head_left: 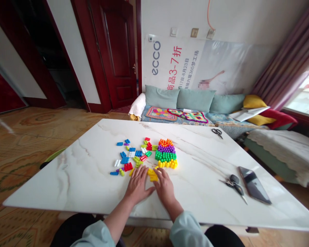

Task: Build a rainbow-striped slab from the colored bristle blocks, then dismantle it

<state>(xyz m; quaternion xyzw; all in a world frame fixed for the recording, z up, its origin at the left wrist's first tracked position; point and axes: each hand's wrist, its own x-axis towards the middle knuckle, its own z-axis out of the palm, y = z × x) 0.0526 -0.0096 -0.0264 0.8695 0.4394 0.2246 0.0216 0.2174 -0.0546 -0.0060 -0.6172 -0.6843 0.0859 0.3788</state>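
Observation:
On the white marbled table [92, 185], my left hand [138, 183] lies palm down with fingers stretched out over the near edge of the loose plastic pieces. A yellow piece [132, 172] shows beside its fingertips. My right hand [165, 185] is spread to the right, its fingertips touching several yellow peg-shaped pieces [152, 175] between the hands. The two thumbs nearly meet. Just beyond the right hand stand round-topped pieces in colour rows: yellow [168, 164], green [166, 156], purple [166, 149] and orange [165, 142]. What lies under the palms is hidden.
Loose blue [125, 160], red [128, 166], white [117, 163] and lime pieces [137, 161] are scattered left of the rows. Black scissors [216, 131] lie at the far right, another cutting tool [235, 186] and a phone [254, 185] nearer. A sofa [154, 116] stands behind the table.

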